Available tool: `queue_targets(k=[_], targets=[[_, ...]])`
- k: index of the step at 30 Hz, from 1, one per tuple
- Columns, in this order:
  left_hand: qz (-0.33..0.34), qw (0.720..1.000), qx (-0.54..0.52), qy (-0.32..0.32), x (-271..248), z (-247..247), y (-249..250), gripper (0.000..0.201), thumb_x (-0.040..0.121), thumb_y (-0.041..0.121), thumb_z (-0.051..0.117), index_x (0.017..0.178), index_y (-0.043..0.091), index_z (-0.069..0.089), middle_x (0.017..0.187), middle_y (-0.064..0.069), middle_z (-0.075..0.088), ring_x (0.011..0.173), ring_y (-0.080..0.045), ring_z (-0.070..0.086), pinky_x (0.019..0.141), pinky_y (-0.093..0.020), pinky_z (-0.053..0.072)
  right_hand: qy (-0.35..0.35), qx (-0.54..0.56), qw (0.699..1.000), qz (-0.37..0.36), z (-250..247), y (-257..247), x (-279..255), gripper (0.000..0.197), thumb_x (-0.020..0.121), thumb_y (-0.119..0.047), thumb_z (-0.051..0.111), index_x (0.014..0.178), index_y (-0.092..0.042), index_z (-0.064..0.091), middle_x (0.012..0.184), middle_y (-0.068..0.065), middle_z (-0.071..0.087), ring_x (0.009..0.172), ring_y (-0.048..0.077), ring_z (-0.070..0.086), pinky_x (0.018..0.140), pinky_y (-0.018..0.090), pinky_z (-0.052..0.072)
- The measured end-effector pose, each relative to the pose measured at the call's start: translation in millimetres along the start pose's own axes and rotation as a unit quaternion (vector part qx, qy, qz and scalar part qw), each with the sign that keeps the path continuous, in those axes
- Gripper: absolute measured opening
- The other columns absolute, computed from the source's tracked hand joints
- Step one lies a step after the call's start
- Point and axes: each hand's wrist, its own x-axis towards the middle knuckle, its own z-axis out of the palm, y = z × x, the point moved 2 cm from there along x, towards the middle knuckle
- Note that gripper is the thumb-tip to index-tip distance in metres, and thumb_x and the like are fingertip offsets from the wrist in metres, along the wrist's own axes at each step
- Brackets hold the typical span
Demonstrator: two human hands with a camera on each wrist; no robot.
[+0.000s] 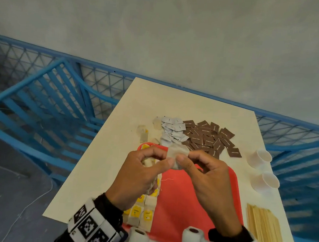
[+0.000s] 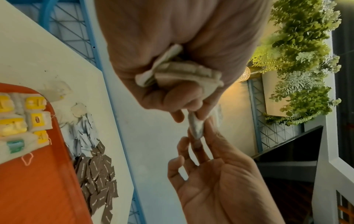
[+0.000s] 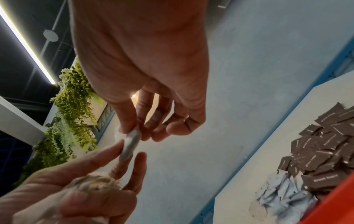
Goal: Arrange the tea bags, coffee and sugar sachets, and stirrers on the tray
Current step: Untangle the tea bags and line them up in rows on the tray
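Observation:
Above the red tray [image 1: 177, 198], my left hand [image 1: 141, 173] and my right hand [image 1: 204, 174] both pinch one pale tea bag [image 1: 177, 154] by its edges. The same tea bag [image 2: 195, 127] shows edge-on between the fingertips in the left wrist view, and again as the tea bag [image 3: 131, 144] in the right wrist view. My left hand also keeps a bunch of tea bags [image 2: 184, 74] in its palm. Rows of yellow-tagged tea bags [image 1: 142, 211] lie along the tray's left side. White sugar sachets [image 1: 173, 131] and brown coffee sachets [image 1: 210, 138] are heaped behind the tray. Wooden stirrers [image 1: 264, 230] lie at the right.
Two white paper cups [image 1: 262, 167] lie on the table [image 1: 114, 155] right of the tray. A few loose tea bags [image 1: 142, 133] sit left of the sugar heap. Blue metal chairs [image 1: 41, 102] and a blue mesh railing surround the table.

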Motion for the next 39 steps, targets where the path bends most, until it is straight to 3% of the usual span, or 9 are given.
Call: queue_targets(k=[4, 9, 16, 19, 22, 27, 31, 35, 39], targets=[[-0.024, 0.999, -0.011, 0.020, 0.1, -10.4, -18.9, 0.017, 0.083, 0.021, 0.075, 0.082, 0.006, 0.067, 0.044, -0.009, 0.039, 0.035, -0.018, 0.032, 0.040, -0.020, 0.029, -0.030, 0.008, 0.999, 0.033, 11.3, 17.2, -4.9, 0.004, 0.083, -0.020, 0.073, 0.084, -0.017, 0.076, 0.077, -0.005, 0.073, 0.070, 0.004, 0.063, 0.064, 0.025, 0.049], [-0.095, 0.994, 0.014, 0.058, -7.3, -33.4, -52.5, 0.007, 0.086, 0.019, 0.074, 0.087, 0.013, 0.072, 0.067, -0.011, 0.059, 0.036, -0.018, 0.037, 0.042, -0.024, 0.032, -0.036, 0.003, 0.984, 0.173, 22.7, 80.2, 0.4, 0.008, 0.088, -0.012, 0.072, 0.081, -0.010, 0.076, 0.063, -0.007, 0.068, 0.059, 0.001, 0.056, 0.057, 0.014, 0.043], [-0.181, 0.978, 0.010, 0.100, -18.0, -65.7, -75.4, 0.017, 0.088, 0.028, 0.070, 0.082, 0.012, 0.071, 0.079, -0.011, 0.070, 0.045, -0.019, 0.038, 0.044, -0.022, 0.030, 0.015, -0.117, 0.938, 0.326, 28.1, 204.9, 79.7, 0.013, 0.085, -0.011, 0.075, 0.073, -0.006, 0.072, 0.059, -0.004, 0.059, 0.053, 0.006, 0.047, 0.049, 0.015, 0.037], [-0.197, 0.974, 0.032, 0.107, -20.9, -71.5, -78.2, 0.018, 0.089, 0.030, 0.069, 0.082, 0.014, 0.072, 0.077, -0.009, 0.070, 0.047, -0.021, 0.040, 0.043, -0.023, 0.032, 0.013, -0.154, 0.928, 0.340, 34.4, 226.5, 108.5, 0.014, 0.083, -0.015, 0.078, 0.075, -0.003, 0.074, 0.063, 0.002, 0.060, 0.056, 0.012, 0.049, 0.056, 0.026, 0.041], [-0.201, 0.972, 0.048, 0.115, -21.6, -75.5, -77.5, 0.020, 0.090, 0.031, 0.068, 0.084, 0.012, 0.071, 0.065, -0.005, 0.066, 0.043, -0.018, 0.044, 0.044, -0.024, 0.036, -0.002, -0.191, 0.917, 0.349, 41.7, 241.0, 120.6, 0.019, 0.080, -0.017, 0.080, 0.069, -0.004, 0.073, 0.063, 0.004, 0.062, 0.053, 0.013, 0.052, 0.057, 0.027, 0.045], [-0.207, 0.970, 0.026, 0.122, -18.9, -78.2, -70.7, 0.023, 0.092, 0.032, 0.063, 0.089, 0.012, 0.072, 0.079, -0.013, 0.070, 0.045, -0.017, 0.045, 0.043, -0.023, 0.036, -0.050, -0.301, 0.893, 0.330, 50.5, 243.3, 127.3, 0.038, 0.076, -0.025, 0.083, 0.054, -0.009, 0.056, 0.059, 0.010, 0.059, 0.055, 0.019, 0.051, 0.058, 0.031, 0.046], [-0.221, 0.961, -0.097, 0.133, -11.6, -74.9, -59.0, 0.041, 0.093, 0.046, 0.053, 0.094, 0.008, 0.070, 0.075, -0.010, 0.063, 0.049, -0.015, 0.046, 0.038, -0.022, 0.037, 0.015, -0.265, 0.928, 0.263, 43.7, 198.1, 120.8, 0.030, 0.081, -0.025, 0.077, 0.068, -0.013, 0.052, 0.071, 0.000, 0.059, 0.071, 0.019, 0.056, 0.062, 0.029, 0.044], [-0.259, 0.910, -0.301, 0.120, -1.7, -63.2, -54.3, 0.044, 0.092, 0.050, 0.054, 0.095, 0.008, 0.065, 0.072, -0.007, 0.059, 0.047, -0.014, 0.053, 0.034, -0.021, 0.041, -0.101, -0.222, 0.957, 0.156, 33.2, 109.6, 75.0, 0.023, 0.083, -0.027, 0.078, 0.072, -0.017, 0.061, 0.062, -0.014, 0.056, 0.057, -0.001, 0.048, 0.055, 0.015, 0.039], [-0.283, 0.874, -0.388, 0.075, -0.3, -43.2, -55.3, 0.042, 0.091, 0.048, 0.058, 0.092, 0.007, 0.065, 0.074, -0.008, 0.057, 0.052, -0.018, 0.056, 0.041, -0.024, 0.049, -0.179, -0.183, 0.967, 0.017, 27.5, 31.5, 5.6, 0.013, 0.082, -0.024, 0.080, 0.081, -0.023, 0.067, 0.064, -0.009, 0.059, 0.056, 0.005, 0.050, 0.053, 0.013, 0.037]])
